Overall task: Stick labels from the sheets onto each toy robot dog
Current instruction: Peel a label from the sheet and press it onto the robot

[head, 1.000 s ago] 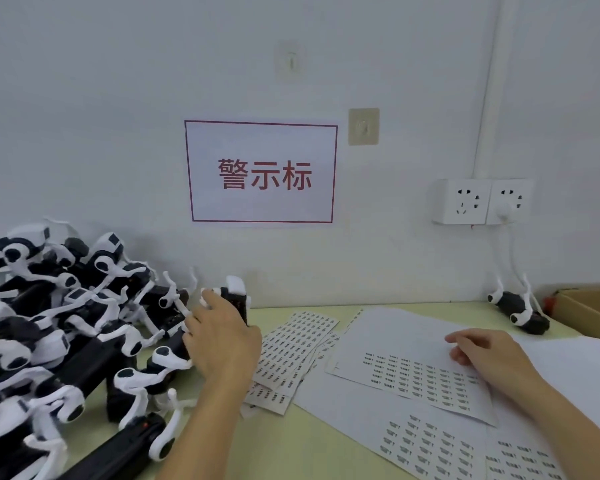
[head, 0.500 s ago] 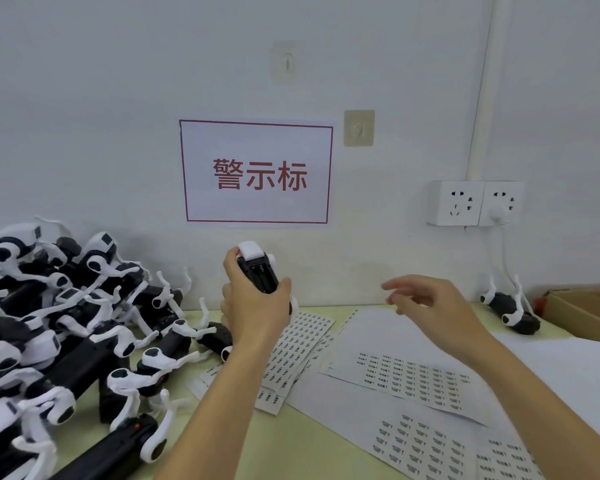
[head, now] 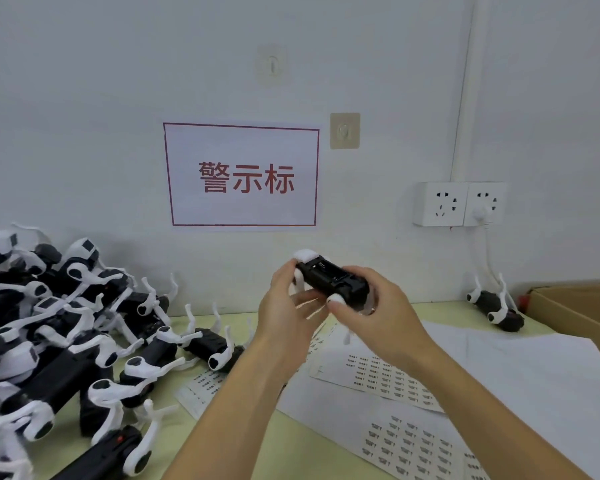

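From my head camera, both my hands are clamped on one toy robot dog (head: 329, 281) at frame centre — left hand (head: 284, 311) curled round its white end, right hand (head: 381, 313) pinching the black body, underside turned up. I should steady it and press a label flat with my thumb. Label sheets (head: 388, 379) lie lower right on the pale green counter (head: 284, 441); the unlabelled pile (head: 56, 341) fills the left. A red-bordered wall sign (head: 241, 174) and sockets (head: 459, 204) sit above.
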